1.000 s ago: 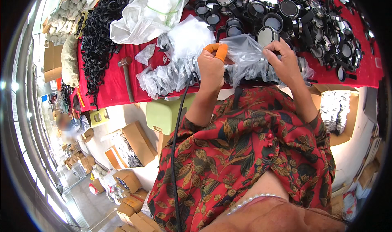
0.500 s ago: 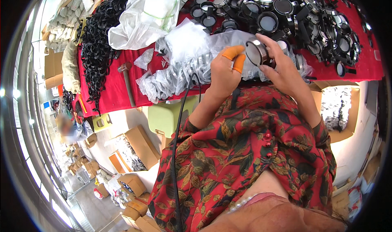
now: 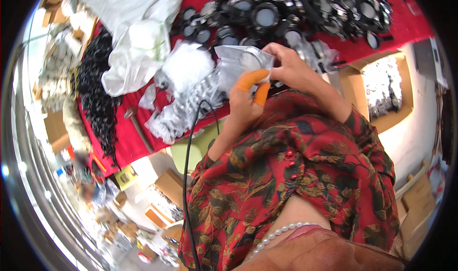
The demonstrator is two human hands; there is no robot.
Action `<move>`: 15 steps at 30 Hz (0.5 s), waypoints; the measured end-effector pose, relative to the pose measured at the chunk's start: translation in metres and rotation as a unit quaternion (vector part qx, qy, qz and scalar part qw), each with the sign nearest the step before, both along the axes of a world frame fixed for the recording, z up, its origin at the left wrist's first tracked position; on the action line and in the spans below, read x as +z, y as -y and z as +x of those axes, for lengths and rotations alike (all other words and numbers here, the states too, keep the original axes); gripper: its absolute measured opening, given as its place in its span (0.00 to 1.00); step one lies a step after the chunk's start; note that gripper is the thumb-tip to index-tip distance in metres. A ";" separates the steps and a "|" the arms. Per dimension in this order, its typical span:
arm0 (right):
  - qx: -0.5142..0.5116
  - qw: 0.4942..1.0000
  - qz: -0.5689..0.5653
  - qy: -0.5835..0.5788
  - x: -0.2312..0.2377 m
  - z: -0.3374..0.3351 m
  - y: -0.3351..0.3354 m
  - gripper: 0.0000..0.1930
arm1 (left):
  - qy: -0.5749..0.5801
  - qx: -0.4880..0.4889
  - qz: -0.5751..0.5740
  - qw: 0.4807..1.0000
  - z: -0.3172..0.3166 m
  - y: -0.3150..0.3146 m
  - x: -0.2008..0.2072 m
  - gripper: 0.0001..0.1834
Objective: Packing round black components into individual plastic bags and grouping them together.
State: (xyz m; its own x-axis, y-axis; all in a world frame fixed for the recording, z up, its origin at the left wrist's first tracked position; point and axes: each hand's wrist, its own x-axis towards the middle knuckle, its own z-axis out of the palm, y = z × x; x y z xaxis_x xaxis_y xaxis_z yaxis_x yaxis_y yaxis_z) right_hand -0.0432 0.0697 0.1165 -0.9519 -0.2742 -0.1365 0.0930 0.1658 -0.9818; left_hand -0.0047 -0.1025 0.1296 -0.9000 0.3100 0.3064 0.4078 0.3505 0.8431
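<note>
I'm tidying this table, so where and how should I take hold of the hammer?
Taking the hammer by the middle of its handle, from the near edge of the red cloth, looks best: the slim handle lies toward that edge, the wider head away.

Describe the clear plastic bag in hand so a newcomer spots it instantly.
Find the red cloth, then the left hand with orange finger covers near its front edge. It and the bare right hand hold the clear plastic bag. Unlike the bagged pieces heaped to its left, it is held, with a round rim showing through.
</note>
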 end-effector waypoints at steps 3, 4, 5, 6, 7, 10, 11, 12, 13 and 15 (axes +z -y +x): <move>-0.101 0.993 -0.062 0.002 -0.019 0.002 -0.011 0.16 | 0.071 -0.003 0.012 0.997 0.010 -0.009 -0.025 0.11; -0.120 0.992 -0.022 -0.014 -0.014 0.005 -0.015 0.16 | 0.137 -0.012 0.074 0.988 0.011 -0.013 -0.036 0.13; -0.139 0.990 0.017 -0.029 -0.009 0.009 -0.019 0.15 | 0.202 -0.021 0.135 0.970 0.012 -0.017 -0.042 0.15; -0.163 0.978 0.085 -0.098 -0.009 0.015 -0.027 0.16 | 0.238 -0.064 0.085 0.965 0.006 -0.022 -0.036 0.19; -0.165 0.978 0.086 -0.098 -0.012 0.020 -0.038 0.16 | 0.238 -0.066 0.085 0.965 0.004 -0.027 -0.040 0.19; -0.240 0.938 0.195 -0.157 -0.026 0.038 -0.089 0.16 | 0.311 -0.092 0.123 0.938 -0.002 -0.044 -0.046 0.23; -0.245 0.941 0.192 -0.130 -0.031 0.042 -0.109 0.15 | 0.311 -0.090 0.122 0.938 -0.003 -0.044 -0.044 0.23; -0.243 0.942 0.190 -0.130 -0.037 0.046 -0.130 0.15 | 0.309 -0.080 0.104 0.942 -0.005 -0.044 -0.042 0.23; -0.203 0.926 0.286 -0.141 -0.043 0.049 -0.152 0.15 | 0.308 -0.071 0.086 0.945 -0.008 -0.045 -0.041 0.23; -0.162 0.900 0.377 -0.148 -0.055 0.048 -0.175 0.15 | 0.347 -0.056 0.125 0.928 -0.013 -0.043 -0.045 0.22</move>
